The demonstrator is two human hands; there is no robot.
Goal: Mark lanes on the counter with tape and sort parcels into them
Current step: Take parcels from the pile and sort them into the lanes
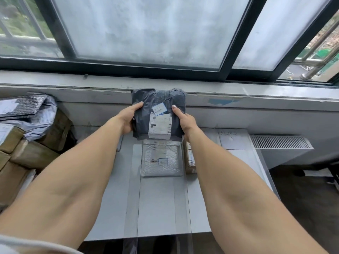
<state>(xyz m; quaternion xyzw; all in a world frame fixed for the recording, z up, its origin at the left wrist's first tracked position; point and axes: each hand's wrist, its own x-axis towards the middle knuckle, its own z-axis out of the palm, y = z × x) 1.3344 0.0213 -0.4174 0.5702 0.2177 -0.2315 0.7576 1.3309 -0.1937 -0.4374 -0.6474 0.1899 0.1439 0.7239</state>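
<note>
**Squarely held: dark poly mailer above the taped counter**

Right now both hands grip one parcel, a dark grey poly mailer [159, 114], raised in front of the window sill [256, 92] just toward 12 o'clock of the frame's centre. The left hand [128, 119] clasps its 9 o'clock edge with the thumb laid across the front. The right hand [185, 122] clasps the 3 o'clock edge, thumb likewise on the front. The other fingers are hidden behind the bag.

The mailer's long axis runs 12 to 6, with its crumpled end toward the window at 12. Its white shipping label [161, 125] faces the camera on the 6 o'clock half. A small blue-edged sticker [159, 109] sits slightly tilted just above it.

Below, on the grey counter [113, 198], strips of clear tape [131, 198] run 12 to 6. A white bubble mailer [161, 159] lies flat between two of them, directly toward 6 from the held bag. Just beside it at 3 o'clock stands a cardboard box [189, 158], partly covered by the right forearm. A heap of parcels [27, 129] sits off at 9 o'clock.
</note>
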